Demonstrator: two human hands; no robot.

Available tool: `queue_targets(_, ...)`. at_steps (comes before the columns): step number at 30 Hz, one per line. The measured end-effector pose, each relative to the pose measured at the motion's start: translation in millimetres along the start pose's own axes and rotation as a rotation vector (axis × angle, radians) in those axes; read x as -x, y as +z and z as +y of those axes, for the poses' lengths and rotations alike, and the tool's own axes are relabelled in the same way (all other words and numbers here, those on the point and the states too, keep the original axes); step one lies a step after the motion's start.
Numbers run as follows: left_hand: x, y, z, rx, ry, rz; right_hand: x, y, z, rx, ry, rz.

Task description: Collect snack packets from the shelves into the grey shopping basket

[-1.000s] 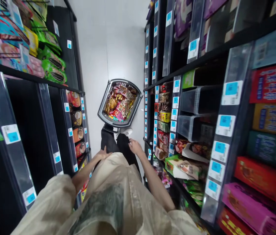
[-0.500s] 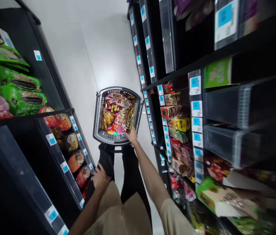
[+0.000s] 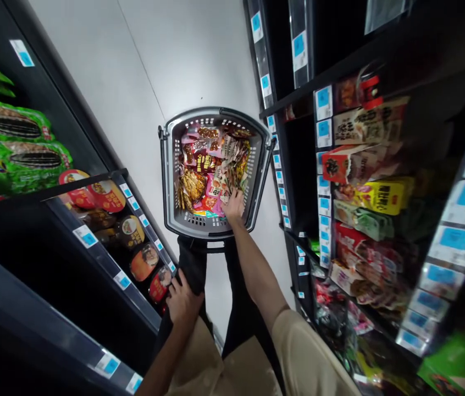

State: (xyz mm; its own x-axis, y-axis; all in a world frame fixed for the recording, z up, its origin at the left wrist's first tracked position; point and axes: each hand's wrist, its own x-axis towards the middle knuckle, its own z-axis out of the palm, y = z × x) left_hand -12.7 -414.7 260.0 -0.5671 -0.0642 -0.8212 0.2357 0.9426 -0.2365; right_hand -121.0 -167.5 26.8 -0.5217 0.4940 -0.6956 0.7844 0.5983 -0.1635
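Observation:
A grey shopping basket [image 3: 168,181] with perforated sides and dark handles stands on the floor in front of my feet. It holds a jumble of small snack packets [image 3: 216,190] in pink, red, white, gold and yellow. My right hand [image 3: 234,208] reaches inside at the near right. Its fingers are closed on a snack packet among the others, and the fingertips are partly hidden. My left hand [image 3: 182,300] rests on my left knee, fingers spread, holding nothing.
Black shelving rises close on both sides. On the left are green bagged snacks [image 3: 14,135] and round tubs [image 3: 144,262]; on the right, hanging or stacked snack packs [image 3: 375,198] behind blue price tags [image 3: 324,132]. Pale floor [image 3: 178,55] stretches ahead.
My right hand has gone further into the basket, from its near edge onto the packets. The view has come closer and shifted. My left hand stays on the knee.

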Motion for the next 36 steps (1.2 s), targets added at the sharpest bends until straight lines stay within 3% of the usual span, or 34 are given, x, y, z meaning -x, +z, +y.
queue_targets(3,-1.3,1.7,-1.6,-0.004,-0.002,0.007,1.7,-0.1,-3.6,0.065,-0.053,0.014)
queue_targets(11,-1.3,8.7,-8.3,-0.023,0.026,0.067,-14.3,-13.4,-20.6,0.036,0.068,0.059)
queue_targets(17,-2.9,13.0,-11.0,-0.006,0.007,0.074,-19.2,-30.8,-8.0,0.022,-0.006,0.01)
queue_targets(24,0.4,19.5,-6.9,0.016,-0.036,0.065,25.3,-49.2,7.3,-0.035,-0.108,0.042)
queue_targets(27,2.6,16.0,-2.1,0.023,-0.047,0.062,46.0,-57.9,12.3,-0.325,-0.046,0.146)
queue_targets(29,4.5,13.1,1.2,0.04,-0.048,0.056,57.0,-69.7,16.1,-0.601,0.058,0.23)
queue_targets(32,9.8,9.7,3.8,0.089,-0.045,0.034,78.5,-101.6,18.8,-0.813,0.125,0.273)
queue_targets(36,26.5,-5.9,-4.3,0.283,-0.027,-0.091,138.3,-172.9,13.7,-1.014,0.046,0.183)
